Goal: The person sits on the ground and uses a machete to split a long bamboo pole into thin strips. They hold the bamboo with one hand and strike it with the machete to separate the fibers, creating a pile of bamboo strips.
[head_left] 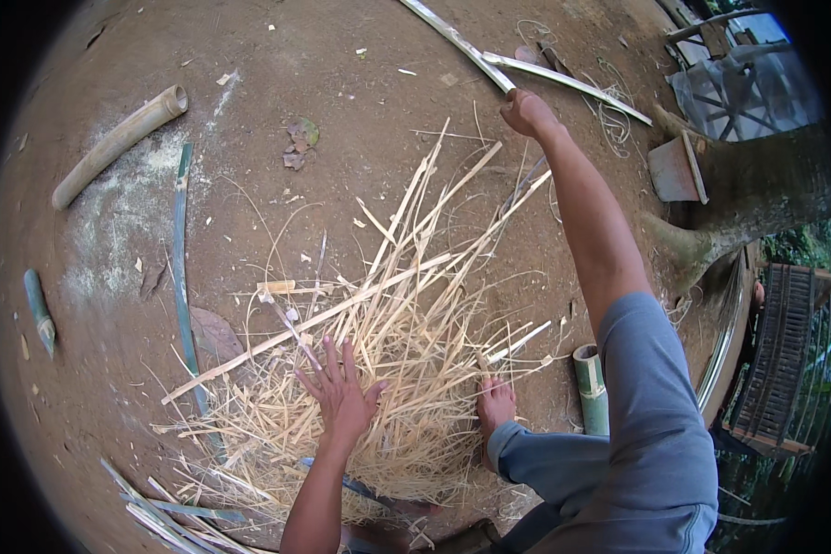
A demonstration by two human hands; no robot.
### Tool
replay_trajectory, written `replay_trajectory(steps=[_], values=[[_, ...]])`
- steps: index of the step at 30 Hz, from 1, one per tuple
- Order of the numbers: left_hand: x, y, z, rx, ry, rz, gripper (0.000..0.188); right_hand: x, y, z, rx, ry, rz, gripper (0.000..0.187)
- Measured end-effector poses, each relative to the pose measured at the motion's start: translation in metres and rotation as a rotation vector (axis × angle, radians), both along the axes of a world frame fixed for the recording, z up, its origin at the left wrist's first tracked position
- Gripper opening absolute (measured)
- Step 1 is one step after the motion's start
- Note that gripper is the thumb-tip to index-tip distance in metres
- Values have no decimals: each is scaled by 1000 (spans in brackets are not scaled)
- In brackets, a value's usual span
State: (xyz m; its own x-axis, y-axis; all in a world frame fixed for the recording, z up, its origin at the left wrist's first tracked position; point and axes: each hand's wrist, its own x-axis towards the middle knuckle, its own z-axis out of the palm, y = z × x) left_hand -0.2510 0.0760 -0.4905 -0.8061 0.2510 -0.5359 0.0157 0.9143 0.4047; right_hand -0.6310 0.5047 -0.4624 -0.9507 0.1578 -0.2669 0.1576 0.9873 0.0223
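Observation:
My left hand (pixel 343 399) is held with its fingers spread over a pile of pale bamboo shavings (pixel 406 369); whether it touches them I cannot tell. It grips nothing. My right arm stretches far forward, and my right hand (pixel 529 113) is closed on the near end of a long split bamboo strip (pixel 454 39). That strip runs away past the top edge. A second pale strip (pixel 572 83) lies on the ground, its end close by the held one. Beside my left forearm, a dark flat piece (pixel 365 491), perhaps a blade, lies partly covered by shavings.
My bare foot (pixel 497 406) stands at the pile's right edge, near a green bamboo tube (pixel 591 388). Leftward lie a dry bamboo tube (pixel 120 146), a green strip (pixel 181 249) and a short green piece (pixel 39 309). A tree trunk (pixel 766 185) and a pot (pixel 677 172) stand right.

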Motion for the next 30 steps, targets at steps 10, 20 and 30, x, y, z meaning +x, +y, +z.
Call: replay_trajectory(steps=[10, 20, 30], values=[[-6, -5, -6, 39, -91, -1, 97, -48, 38, -91, -4, 199, -123, 61], [-2, -6, -6, 76, -41, 17, 96, -44, -6, -68, 62, 257, -66, 37], [9, -12, -5, 103, -26, 60, 105, 25, -104, 5, -1472, 16, -487, 25]])
